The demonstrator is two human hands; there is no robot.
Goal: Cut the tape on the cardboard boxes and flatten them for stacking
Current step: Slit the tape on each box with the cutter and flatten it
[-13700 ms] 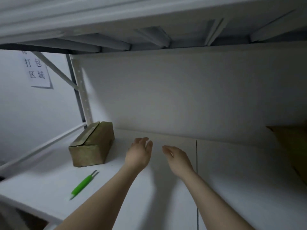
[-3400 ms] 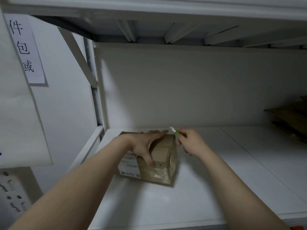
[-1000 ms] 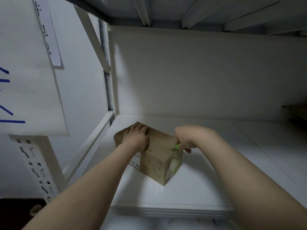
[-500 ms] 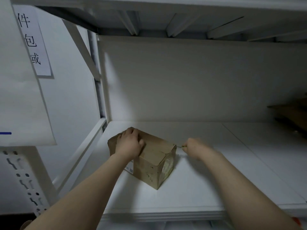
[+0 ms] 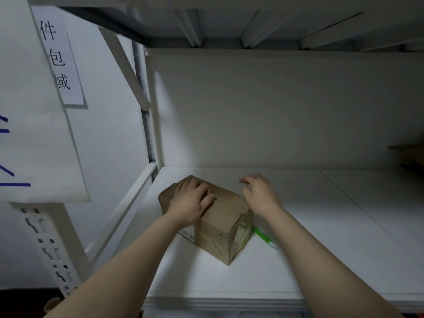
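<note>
**Change of state.** Half a second before, the right hand (image 5: 261, 196) had been closed on the slim green plastic cutter (image 5: 263, 237) at the right end of the small brown cardboard box (image 5: 226, 210). The cutter now lay on the white shelf board (image 5: 321, 249), just beside the box's right end face. The right hand was empty, its fingers loosely spread above the right edge of the box top. The left hand (image 5: 191, 201) remained flat on the left part of the top, fingers extended and pressing down, pinching nothing. The box stood on the shelf board near its left end, turned corner-on to the viewer.

**Meaning for the task.** Setting the tool down suggested that the top cut was judged complete. Opening the flaps and flattening were probably next.

**Limits of view.**
- The left hand covered part of the top seam, so a full cut could not be confirmed.
- The cutter's blade could not be made out.
- The box's underside was hidden.
- The left wrist partly hid the white printed label (image 5: 188, 234).
- The brown cardboard at the right edge (image 5: 410, 154) was cut off by the frame.
</note>
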